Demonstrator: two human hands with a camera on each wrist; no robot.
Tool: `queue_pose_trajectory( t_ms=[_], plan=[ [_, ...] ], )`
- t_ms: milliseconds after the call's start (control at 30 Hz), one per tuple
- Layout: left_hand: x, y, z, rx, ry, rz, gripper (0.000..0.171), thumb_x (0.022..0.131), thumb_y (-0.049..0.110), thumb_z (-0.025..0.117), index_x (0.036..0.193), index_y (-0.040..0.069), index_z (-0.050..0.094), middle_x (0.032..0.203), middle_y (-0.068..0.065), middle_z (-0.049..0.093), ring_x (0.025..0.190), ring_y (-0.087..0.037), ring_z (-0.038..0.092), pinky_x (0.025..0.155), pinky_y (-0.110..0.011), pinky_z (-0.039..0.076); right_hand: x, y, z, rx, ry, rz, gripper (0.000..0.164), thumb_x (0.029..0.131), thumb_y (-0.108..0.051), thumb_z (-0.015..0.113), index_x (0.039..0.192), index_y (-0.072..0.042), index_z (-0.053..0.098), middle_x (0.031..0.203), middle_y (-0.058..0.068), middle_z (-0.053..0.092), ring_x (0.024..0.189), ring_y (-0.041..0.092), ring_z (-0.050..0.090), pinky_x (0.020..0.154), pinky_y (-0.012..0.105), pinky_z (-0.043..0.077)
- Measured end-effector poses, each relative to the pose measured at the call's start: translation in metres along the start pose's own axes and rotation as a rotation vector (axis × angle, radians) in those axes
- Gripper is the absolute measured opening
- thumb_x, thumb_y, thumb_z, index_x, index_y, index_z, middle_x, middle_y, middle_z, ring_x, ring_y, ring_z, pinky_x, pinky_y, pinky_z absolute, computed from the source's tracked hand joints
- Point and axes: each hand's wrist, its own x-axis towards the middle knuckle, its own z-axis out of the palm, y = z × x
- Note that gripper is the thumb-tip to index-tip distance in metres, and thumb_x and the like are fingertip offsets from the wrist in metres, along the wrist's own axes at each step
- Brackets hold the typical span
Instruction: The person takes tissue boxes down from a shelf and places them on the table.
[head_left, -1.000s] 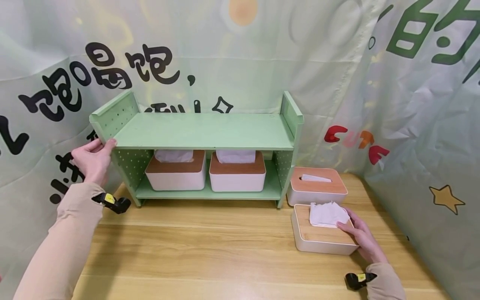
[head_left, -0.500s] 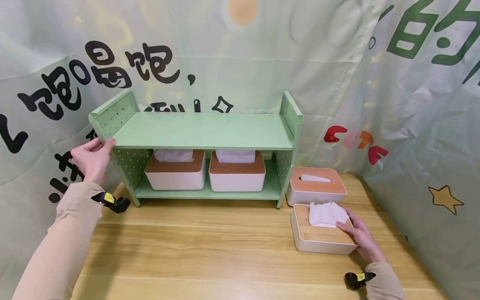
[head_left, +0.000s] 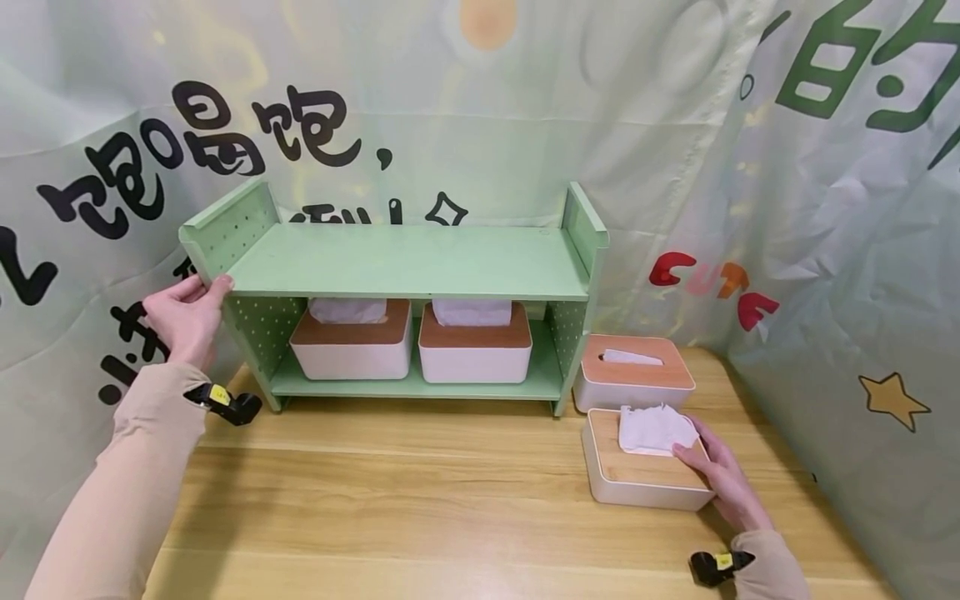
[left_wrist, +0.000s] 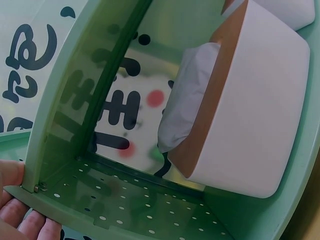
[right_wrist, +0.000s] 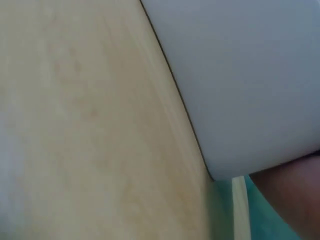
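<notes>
A green two-tier metal shelf (head_left: pixel 405 260) stands at the back of the table. My left hand (head_left: pixel 186 321) grips its left side panel. In the left wrist view the thumb (left_wrist: pixel 11 172) lies on one side of that panel's edge, the fingers on the other. My right hand (head_left: pixel 726 477) holds the right end of a white tissue box (head_left: pixel 651 498) with a pale wood lid. The thumb is on the lid beside the raised tissue (head_left: pixel 657 430); the other fingers are hidden behind the end. In the right wrist view the box's white wall (right_wrist: pixel 240 85) meets the table.
Two more tissue boxes, a left one (head_left: pixel 352 357) and a right one (head_left: pixel 476 365), sit on the lower tier. Another tissue box (head_left: pixel 637 394) stands right of the shelf, behind the held one. Printed cloth (head_left: pixel 825 275) hangs around the wooden table (head_left: pixel 390 492).
</notes>
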Motion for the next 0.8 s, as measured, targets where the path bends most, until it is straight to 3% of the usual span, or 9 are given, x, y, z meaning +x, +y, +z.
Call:
queue_pose_trajectory(
  t_ms=[100, 300, 433, 500, 567, 667, 800],
  plan=[
    [0.000, 0.000, 0.000, -0.004, 0.001, 0.013, 0.044, 0.084, 0.010, 0.079, 0.127, 0.006, 0.068, 0.056, 0.025, 0.063, 0.060, 0.008, 0.063, 0.059, -0.004, 0.050, -0.002, 0.000, 0.000, 0.008, -0.007, 0.000, 0.081, 0.105, -0.023, 0.051, 0.160, -0.002, -0.006, 0.168, 0.021, -0.014, 0.154, 0.028, -0.012, 0.116, 0.004, 0.007],
    [0.001, 0.000, 0.000, -0.014, -0.002, 0.037, 0.044, 0.083, 0.009, 0.078, 0.125, 0.004, 0.068, 0.057, 0.025, 0.065, 0.058, 0.008, 0.063, 0.057, -0.004, 0.050, -0.006, -0.004, 0.000, -0.057, 0.009, -0.018, 0.081, 0.104, -0.020, 0.054, 0.159, 0.001, -0.001, 0.167, 0.026, -0.007, 0.155, 0.029, -0.006, 0.099, -0.005, 0.026],
    [0.001, -0.001, 0.000, -0.003, -0.006, 0.032, 0.044, 0.084, 0.010, 0.079, 0.126, 0.005, 0.068, 0.057, 0.025, 0.064, 0.059, 0.009, 0.063, 0.059, -0.004, 0.049, -0.007, -0.009, -0.001, -0.123, 0.026, -0.006, 0.085, 0.103, -0.021, 0.058, 0.160, 0.000, -0.002, 0.166, 0.030, -0.001, 0.154, 0.040, 0.000, 0.095, -0.004, 0.030],
    [0.001, -0.001, 0.000, -0.003, -0.005, 0.031, 0.044, 0.083, 0.010, 0.079, 0.126, 0.006, 0.068, 0.057, 0.025, 0.064, 0.060, 0.009, 0.063, 0.059, -0.004, 0.049, -0.007, -0.011, -0.002, -0.158, 0.033, -0.002, 0.088, 0.102, -0.021, 0.060, 0.160, -0.001, -0.004, 0.165, 0.033, 0.001, 0.153, 0.046, 0.002, 0.114, 0.008, 0.028],
    [0.001, -0.001, 0.000, -0.004, -0.003, 0.030, 0.044, 0.083, 0.010, 0.079, 0.126, 0.006, 0.068, 0.057, 0.025, 0.064, 0.060, 0.008, 0.063, 0.059, -0.004, 0.050, -0.006, -0.014, -0.002, -0.189, 0.040, -0.014, 0.091, 0.101, -0.021, 0.061, 0.160, -0.001, -0.004, 0.163, 0.036, 0.003, 0.151, 0.052, 0.003, 0.129, 0.032, 0.018],
    [0.001, -0.001, -0.001, -0.009, -0.003, 0.028, 0.043, 0.083, 0.010, 0.079, 0.125, 0.006, 0.069, 0.057, 0.025, 0.064, 0.060, 0.008, 0.063, 0.059, -0.004, 0.050, -0.006, -0.017, -0.002, -0.216, 0.048, -0.038, 0.093, 0.099, -0.019, 0.063, 0.159, 0.001, -0.004, 0.161, 0.040, 0.003, 0.149, 0.056, 0.002, 0.124, 0.068, 0.000],
    [0.002, -0.001, -0.001, -0.002, -0.008, 0.022, 0.043, 0.084, 0.011, 0.079, 0.126, 0.007, 0.069, 0.056, 0.026, 0.063, 0.061, 0.009, 0.063, 0.060, -0.004, 0.050, -0.007, -0.020, -0.001, -0.242, 0.076, -0.052, 0.094, 0.097, -0.018, 0.065, 0.159, 0.002, -0.003, 0.161, 0.040, 0.003, 0.149, 0.056, 0.000, 0.122, 0.070, -0.001]
  ],
)
